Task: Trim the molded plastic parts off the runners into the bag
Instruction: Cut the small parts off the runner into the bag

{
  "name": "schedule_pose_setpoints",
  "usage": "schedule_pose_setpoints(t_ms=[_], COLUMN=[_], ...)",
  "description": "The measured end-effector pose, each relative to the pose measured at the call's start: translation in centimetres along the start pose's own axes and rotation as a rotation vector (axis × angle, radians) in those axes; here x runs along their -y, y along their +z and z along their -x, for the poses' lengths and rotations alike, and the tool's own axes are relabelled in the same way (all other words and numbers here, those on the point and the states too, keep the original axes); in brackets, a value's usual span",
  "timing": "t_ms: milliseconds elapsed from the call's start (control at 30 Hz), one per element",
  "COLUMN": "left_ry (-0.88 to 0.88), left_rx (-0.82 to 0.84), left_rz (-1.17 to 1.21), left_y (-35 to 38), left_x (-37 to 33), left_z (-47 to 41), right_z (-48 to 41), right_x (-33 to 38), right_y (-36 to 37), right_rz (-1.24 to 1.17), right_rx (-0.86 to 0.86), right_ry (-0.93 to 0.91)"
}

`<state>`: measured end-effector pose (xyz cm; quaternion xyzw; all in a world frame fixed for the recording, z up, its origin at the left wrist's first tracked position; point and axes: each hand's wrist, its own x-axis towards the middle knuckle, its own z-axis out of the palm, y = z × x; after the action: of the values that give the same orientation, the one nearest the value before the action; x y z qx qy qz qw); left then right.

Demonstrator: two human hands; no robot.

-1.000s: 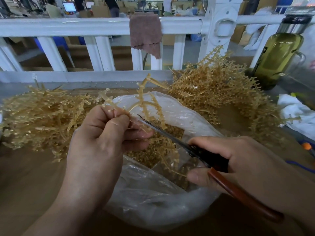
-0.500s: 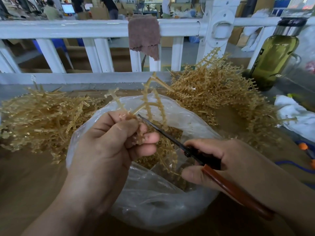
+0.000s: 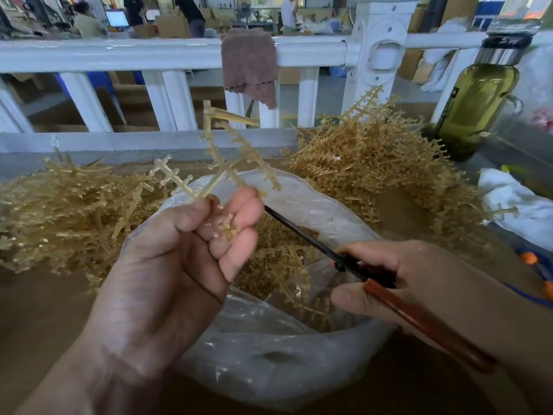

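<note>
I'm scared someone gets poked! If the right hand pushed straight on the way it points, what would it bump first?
Likely the left hand: the right hand aims black-bladed, red-handled scissors up-left, their tip hidden behind its fingers holding the tan branched plastic runner. Depth is unclear.

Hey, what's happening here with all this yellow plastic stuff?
A person is snipping small molded parts off plastic runners. The left hand holds a branched runner above an open clear bag, while the right hand grips scissors whose blades reach in behind the left fingers. The bag holds cut pieces, and heaps of runners sit on either side.
</note>
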<state>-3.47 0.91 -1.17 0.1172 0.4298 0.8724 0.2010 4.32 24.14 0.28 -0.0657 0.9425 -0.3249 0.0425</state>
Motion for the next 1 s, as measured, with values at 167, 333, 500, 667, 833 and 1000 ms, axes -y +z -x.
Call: schedule_pose_setpoints(t_ms=[167,333,500,667,833,1000], left_ry=[0.059,0.11,0.155,0.179,0.182,0.194], left_rx=[-0.008,-0.07,-0.091,-0.084,-0.083,-0.091], left_rz=[0.005,-0.014,-0.04,-0.041,-0.041,-0.021], left_y=[-0.4,-0.9,-1.0,-0.8,-0.3,-0.1], left_x=[0.2,0.5,0.9,1.0,1.0,1.3], left_z=[-0.1,-0.5,-0.4,-0.2,-0.1,0.0], right_z=[0.1,0.3,0.8,0.6,0.8,1.0], right_x=[0.1,-0.1,0.6,1.2,1.5,1.6], right_y=[-0.6,-0.8,-0.2,0.5,0.6,1.0], right_rz=[-0.005,0.0,0.047,0.065,0.085,0.115], right_rx=[0.004,-0.047,-0.07,-0.01,0.0,-0.062], right_ry=[0.013,-0.024,-0.082,-0.042,-0.048,-0.065])
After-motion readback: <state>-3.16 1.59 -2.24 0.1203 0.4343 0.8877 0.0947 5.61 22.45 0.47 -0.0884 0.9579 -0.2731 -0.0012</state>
